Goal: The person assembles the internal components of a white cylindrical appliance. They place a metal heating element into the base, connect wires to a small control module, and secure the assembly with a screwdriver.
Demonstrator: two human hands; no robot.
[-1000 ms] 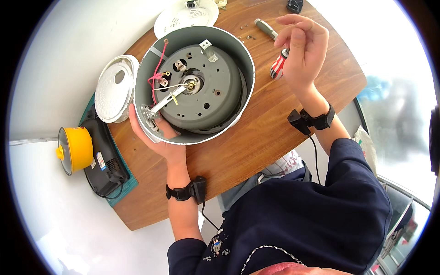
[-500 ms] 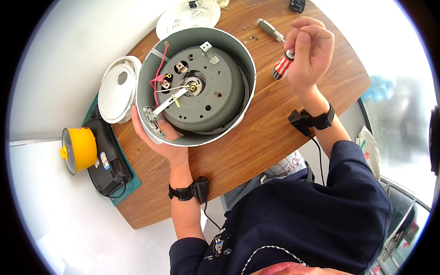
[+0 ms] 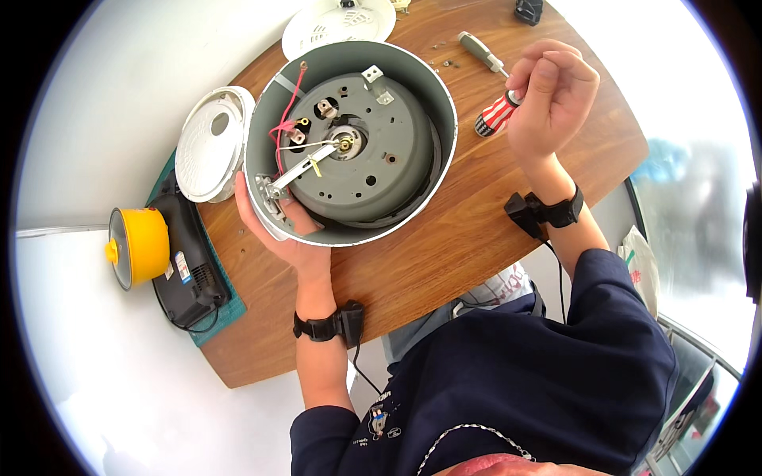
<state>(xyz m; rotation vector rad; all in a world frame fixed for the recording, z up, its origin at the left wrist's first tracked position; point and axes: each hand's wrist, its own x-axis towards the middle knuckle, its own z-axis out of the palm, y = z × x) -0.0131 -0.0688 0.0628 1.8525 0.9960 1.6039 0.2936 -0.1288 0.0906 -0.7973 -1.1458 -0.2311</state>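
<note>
The grey round metal housing [image 3: 369, 174] shows its hollow inside in the head view, over the brown wooden table [image 3: 413, 266]. The left hand [image 3: 287, 244] grips its lower-left rim; inside are a red wire [image 3: 292, 103] and 1 slim silver metal arm [image 3: 305, 169]. The right hand [image 3: 553, 103] is curled at a red-and-white striped handle [image 3: 495, 115]; whether it grips this cannot be told. 1 grey-handled screwdriver [image 3: 479, 51] lies near it.
</note>
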